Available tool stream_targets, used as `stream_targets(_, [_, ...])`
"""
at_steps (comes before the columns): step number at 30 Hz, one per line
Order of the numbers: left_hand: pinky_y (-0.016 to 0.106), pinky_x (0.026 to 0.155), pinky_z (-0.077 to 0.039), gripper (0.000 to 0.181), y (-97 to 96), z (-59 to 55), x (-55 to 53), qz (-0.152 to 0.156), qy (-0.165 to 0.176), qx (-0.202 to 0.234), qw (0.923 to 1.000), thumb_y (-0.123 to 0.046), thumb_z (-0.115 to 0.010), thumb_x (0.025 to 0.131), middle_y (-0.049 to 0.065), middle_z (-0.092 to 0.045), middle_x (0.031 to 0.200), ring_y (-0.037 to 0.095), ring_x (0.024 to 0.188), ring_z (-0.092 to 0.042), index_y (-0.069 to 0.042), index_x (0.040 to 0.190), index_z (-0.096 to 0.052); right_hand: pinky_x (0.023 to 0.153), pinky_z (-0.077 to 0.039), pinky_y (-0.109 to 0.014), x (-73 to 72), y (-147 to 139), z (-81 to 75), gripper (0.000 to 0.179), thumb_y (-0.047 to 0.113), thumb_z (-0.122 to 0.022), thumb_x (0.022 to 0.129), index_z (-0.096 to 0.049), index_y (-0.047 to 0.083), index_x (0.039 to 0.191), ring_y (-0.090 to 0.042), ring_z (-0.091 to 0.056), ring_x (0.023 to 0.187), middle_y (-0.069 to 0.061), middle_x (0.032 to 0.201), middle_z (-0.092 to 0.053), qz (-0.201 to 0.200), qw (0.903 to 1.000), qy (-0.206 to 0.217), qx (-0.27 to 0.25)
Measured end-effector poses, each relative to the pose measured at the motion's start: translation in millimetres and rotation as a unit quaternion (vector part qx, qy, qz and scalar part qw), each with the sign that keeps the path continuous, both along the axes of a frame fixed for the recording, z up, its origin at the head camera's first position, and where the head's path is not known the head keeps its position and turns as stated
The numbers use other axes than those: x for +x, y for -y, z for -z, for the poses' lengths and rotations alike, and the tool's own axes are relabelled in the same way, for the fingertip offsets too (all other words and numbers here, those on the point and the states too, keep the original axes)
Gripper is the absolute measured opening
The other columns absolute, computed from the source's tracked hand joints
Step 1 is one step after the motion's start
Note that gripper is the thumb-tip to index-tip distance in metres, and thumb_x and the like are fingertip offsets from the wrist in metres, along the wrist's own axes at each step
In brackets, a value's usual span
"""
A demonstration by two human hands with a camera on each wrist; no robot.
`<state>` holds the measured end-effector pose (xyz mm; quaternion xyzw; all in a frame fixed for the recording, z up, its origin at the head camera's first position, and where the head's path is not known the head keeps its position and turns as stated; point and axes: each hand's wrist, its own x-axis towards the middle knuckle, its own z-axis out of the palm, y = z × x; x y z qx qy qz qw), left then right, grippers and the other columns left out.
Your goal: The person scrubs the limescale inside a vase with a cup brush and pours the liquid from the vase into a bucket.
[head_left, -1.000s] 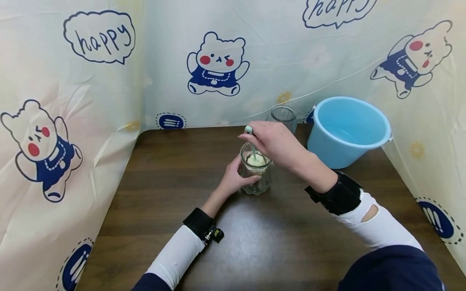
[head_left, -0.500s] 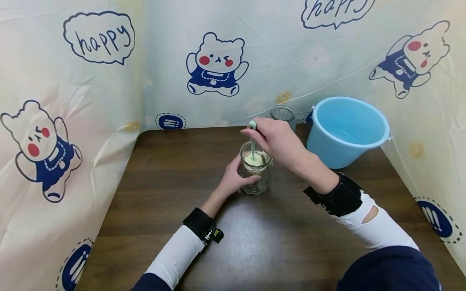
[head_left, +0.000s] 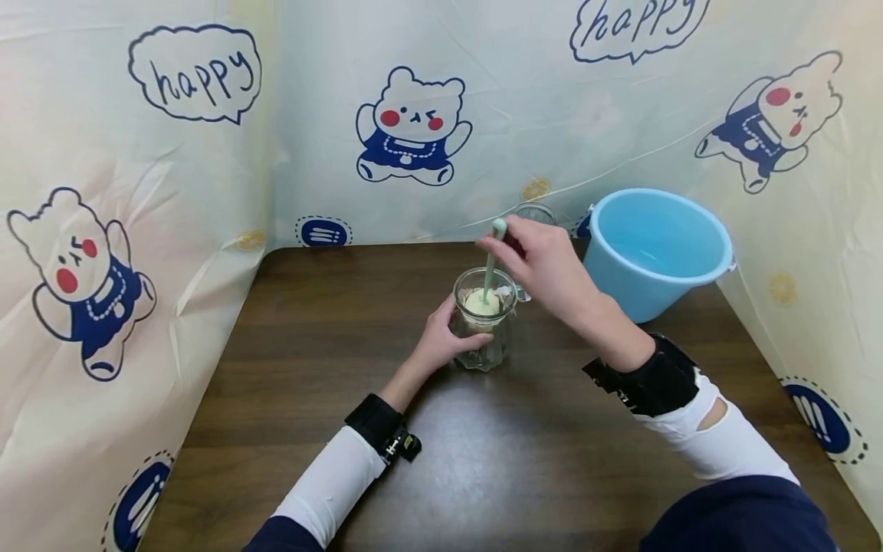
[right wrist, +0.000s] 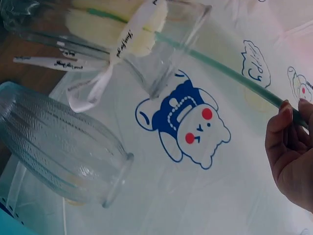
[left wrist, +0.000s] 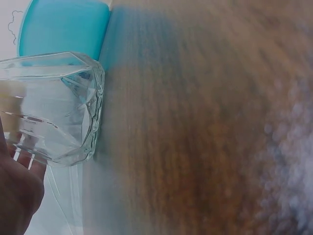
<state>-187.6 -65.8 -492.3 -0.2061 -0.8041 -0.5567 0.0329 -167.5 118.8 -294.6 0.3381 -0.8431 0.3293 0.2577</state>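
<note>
A clear glass vase (head_left: 486, 354) stands upright on the table, steadied by my left hand (head_left: 440, 337), which grips its left side with thumb and fingers spread around it. In the right wrist view a white printed ribbon (right wrist: 90, 90) is tied around the vase's neck. A pale yellow sponge brush (head_left: 482, 303) sits inside the upper part of the vase. Its thin green handle (right wrist: 222, 72) slants up out of the mouth. My right hand (head_left: 552, 264) pinches the handle's top end between thumb and fingers. The left wrist view shows the vase's thick faceted base (left wrist: 88, 117).
Behind my right hand stands a second, ribbed glass vase (right wrist: 63, 147), mostly hidden in the head view. A light blue bucket (head_left: 621, 280) is at the back right of the brown wooden table (head_left: 331, 322). A printed cloth (head_left: 310, 138) hangs around the back and sides.
My right hand has shifted right and a little up, so the brush handle now leans right instead of left. The left hand and the vase stay in place.
</note>
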Motion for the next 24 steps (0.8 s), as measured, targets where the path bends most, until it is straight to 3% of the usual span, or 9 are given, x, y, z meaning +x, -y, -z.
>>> stream_targets(5, [0.045,0.100,-0.045,0.076,0.0,-19.9,11.5,0.002,-0.007,0.002,1.0000,-0.022,-0.084,0.072,0.013,-0.061,0.128,0.019,0.117,-0.054,-0.008,0.139,-0.049,0.049,-0.034,-0.022,4.9,-11,-15.2,0.016,0.015,-0.064,0.093,-0.067,-0.001,0.089,-0.009,-0.041,0.056,-0.006,0.065,-0.056,0.024,0.9961,-0.057,-0.062])
stream_targets(9, [0.045,0.099,-0.046,0.073,1.1,-21.4,13.1,0.002,-0.006,0.004,1.0000,-0.022,-0.083,0.072,0.013,-0.061,0.127,0.020,0.116,-0.055,-0.009,0.136,-0.050,0.050,-0.036,-0.016,10.4,-25,-29.3,0.017,0.009,-0.065,0.091,-0.066,-0.007,0.085,-0.006,-0.044,0.055,-0.009,0.062,-0.058,0.012,0.9876,-0.104,-0.117])
stream_targets(11, [0.046,0.099,-0.046,0.072,1.1,-20.2,12.9,0.006,-0.007,0.009,0.9999,-0.022,-0.083,0.073,0.014,-0.061,0.128,0.021,0.117,-0.054,-0.009,0.136,-0.050,0.050,-0.036,-0.013,14.7,-33,-34.3,0.022,0.011,-0.065,0.092,-0.066,-0.010,0.085,-0.004,-0.045,0.056,-0.006,0.062,-0.058,-0.002,0.9815,-0.106,-0.159])
stream_targets(15, [0.048,0.102,-0.043,0.074,1.5,-18.3,13.0,0.014,-0.008,0.015,0.9998,-0.022,-0.083,0.073,0.016,-0.060,0.130,0.026,0.120,-0.053,-0.009,0.137,-0.049,0.050,-0.037,-0.010,27.8,-50,-43.0,0.028,0.009,-0.064,0.091,-0.063,-0.018,0.083,-0.004,-0.047,0.055,0.003,0.065,-0.060,-0.028,0.9556,-0.082,-0.282])
stream_targets(18, [0.049,0.102,-0.042,0.075,2.5,-18.3,14.1,0.013,-0.006,0.013,0.9998,-0.022,-0.084,0.072,0.016,-0.059,0.130,0.028,0.121,-0.052,-0.008,0.137,-0.049,0.050,-0.040,-0.010,40.0,-64,-49.1,0.023,0.001,-0.064,0.089,-0.063,-0.020,0.081,-0.006,-0.049,0.053,0.006,0.065,-0.063,-0.018,0.9379,-0.071,-0.339])
stream_targets(20, [0.050,0.102,-0.043,0.076,2.7,-19.0,14.3,0.008,-0.006,0.011,0.9999,-0.022,-0.084,0.072,0.016,-0.059,0.131,0.027,0.121,-0.052,-0.007,0.138,-0.049,0.051,-0.043,-0.010,47.4,-75,-51.3,0.020,-0.002,-0.064,0.087,-0.064,-0.021,0.081,-0.005,-0.050,0.052,0.007,0.064,-0.063,0.000,0.9413,-0.064,-0.331])
stream_targets(24, [0.048,0.102,-0.043,0.076,2.1,-19.5,12.3,0.006,-0.007,0.002,1.0000,-0.024,-0.084,0.072,0.015,-0.059,0.131,0.024,0.122,-0.051,-0.007,0.137,-0.049,0.055,-0.044,-0.009,62.7,-99,-41.4,0.013,-0.005,-0.064,0.086,-0.065,-0.018,0.082,-0.002,-0.050,0.055,0.014,0.063,-0.058,0.046,0.9756,-0.033,-0.212])
